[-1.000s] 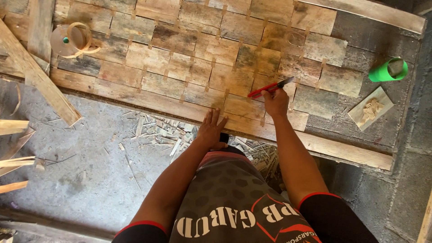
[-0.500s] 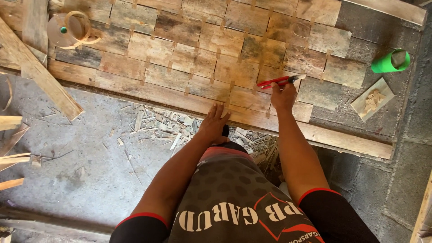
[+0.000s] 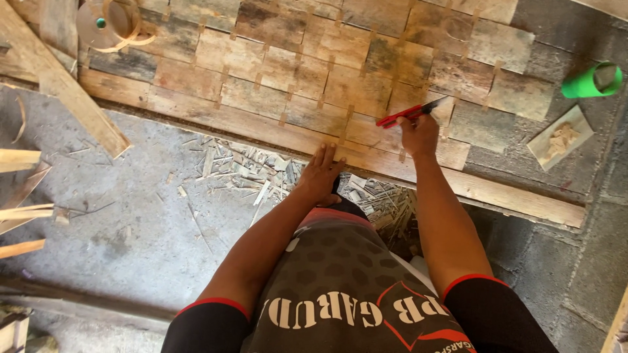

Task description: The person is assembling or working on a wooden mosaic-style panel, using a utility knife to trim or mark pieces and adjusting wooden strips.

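The right hand (image 3: pixel 418 134) is gripping a red-handled knife (image 3: pixel 411 113), its fingers curled tight around the handle's near end. The handle is running up and to the right out of the fist, and the dark blade is sticking out past the fingers, lying low over a woven panel (image 3: pixel 294 72) of flat wooden strips. The blade tip is sitting at a seam between two strips, near the panel's lower right part.

The left hand (image 3: pixel 320 173) is holding nothing. It is pressing flat, fingers (image 3: pixel 325 155) extended and close together, on the lower edge of the panel where a long plank (image 3: pixel 216 117) is running along it. The two hands are lying near each other, the knife up and to the right of the left fingertips.

Just below the left hand, a heap of pale wood shavings (image 3: pixel 255 171) is lying on the concrete floor (image 3: pixel 118 222). A green cup (image 3: pixel 591 81) is lying on its side well to the right of the knife, with a small flat board (image 3: pixel 561 138) carrying pale scraps just below it. A roll of thin strip (image 3: pixel 108 25) is resting on the panel's upper left corner, well apart from both hands.
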